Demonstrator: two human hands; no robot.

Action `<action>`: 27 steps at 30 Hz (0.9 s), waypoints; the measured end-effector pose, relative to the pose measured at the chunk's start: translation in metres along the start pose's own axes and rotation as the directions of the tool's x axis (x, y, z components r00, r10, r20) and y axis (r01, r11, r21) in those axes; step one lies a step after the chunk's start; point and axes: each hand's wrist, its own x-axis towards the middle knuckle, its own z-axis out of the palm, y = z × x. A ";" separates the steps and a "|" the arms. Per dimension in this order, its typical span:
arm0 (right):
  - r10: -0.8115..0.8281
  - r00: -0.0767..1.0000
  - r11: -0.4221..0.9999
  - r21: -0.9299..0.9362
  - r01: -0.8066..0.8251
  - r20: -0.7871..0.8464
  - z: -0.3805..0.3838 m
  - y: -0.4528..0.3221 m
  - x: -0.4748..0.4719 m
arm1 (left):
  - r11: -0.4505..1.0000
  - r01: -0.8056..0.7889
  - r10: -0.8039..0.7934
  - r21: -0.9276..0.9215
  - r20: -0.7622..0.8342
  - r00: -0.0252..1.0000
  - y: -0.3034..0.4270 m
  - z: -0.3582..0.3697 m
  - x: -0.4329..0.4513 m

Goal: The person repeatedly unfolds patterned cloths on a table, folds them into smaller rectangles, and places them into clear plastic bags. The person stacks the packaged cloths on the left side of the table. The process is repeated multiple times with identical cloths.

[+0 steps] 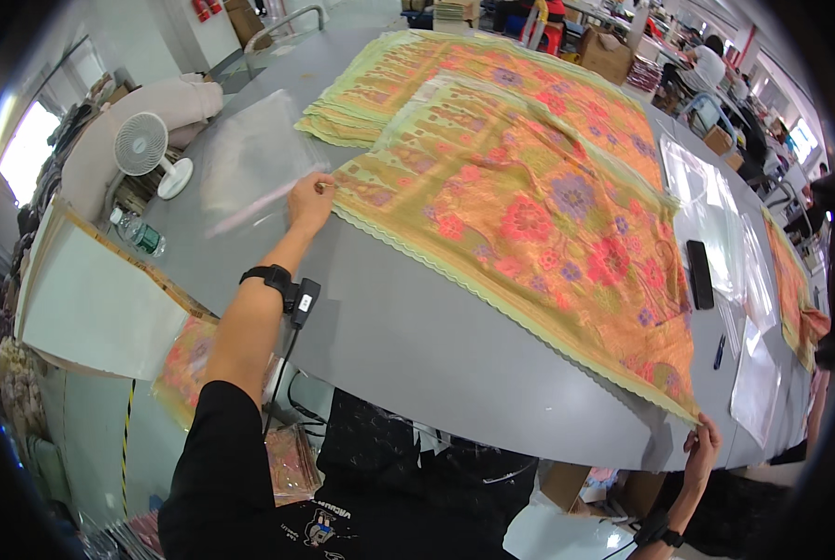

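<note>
A floral orange cloth with a pale green scalloped edge (529,210) lies spread over the grey table (417,343), slightly rumpled on its right side. My left hand (312,199) pinches its near left corner. At the table's near right edge, my right hand (702,442) grips the opposite corner of the same long edge. Beneath and behind it lies a stack of similar floral cloths (368,80), its layered edges showing at the left. Clear plastic bags (249,150) lie left of the stack, close to my left hand.
More clear plastic bags (704,203), a black phone (699,274) and a pen (720,352) lie on the right. At the left are a white fan (141,145), a plastic bottle (137,232) and a large open carton (102,294). A person (704,66) sits far back right.
</note>
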 end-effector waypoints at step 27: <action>-0.527 0.838 0.846 -0.184 0.501 -0.143 0.076 -0.183 -0.011 | 0.733 -0.630 0.680 -0.255 0.308 0.666 0.263 0.065 -0.223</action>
